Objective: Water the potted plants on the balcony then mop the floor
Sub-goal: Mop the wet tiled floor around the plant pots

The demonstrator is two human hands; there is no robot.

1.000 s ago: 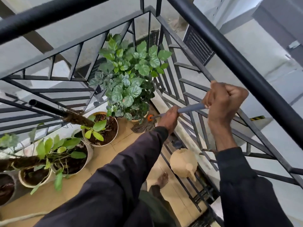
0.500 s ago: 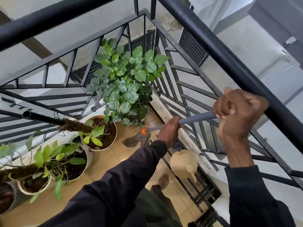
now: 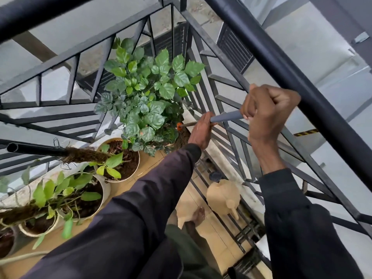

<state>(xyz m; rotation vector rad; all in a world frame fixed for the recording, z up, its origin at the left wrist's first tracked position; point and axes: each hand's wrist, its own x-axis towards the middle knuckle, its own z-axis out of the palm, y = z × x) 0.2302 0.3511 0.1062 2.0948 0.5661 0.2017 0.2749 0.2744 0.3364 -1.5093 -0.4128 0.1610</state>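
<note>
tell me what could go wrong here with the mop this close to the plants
1. The mop head sits under the big leafy plant; a hard push may tear leaves or topple it.
2. The watering can stands near the bare foot; a backward pull or step could tip it.
3. The right hand grips the mop handle just below the top rail, so knuckles might strike it.

Soft, even daylight falls from the open side beyond the railing, leaving only faint shadows on the tiled floor. Wide-angle distortion bends straight lines toward the edges, the dark sleeves lose detail, and the leaves are sharp.
</note>
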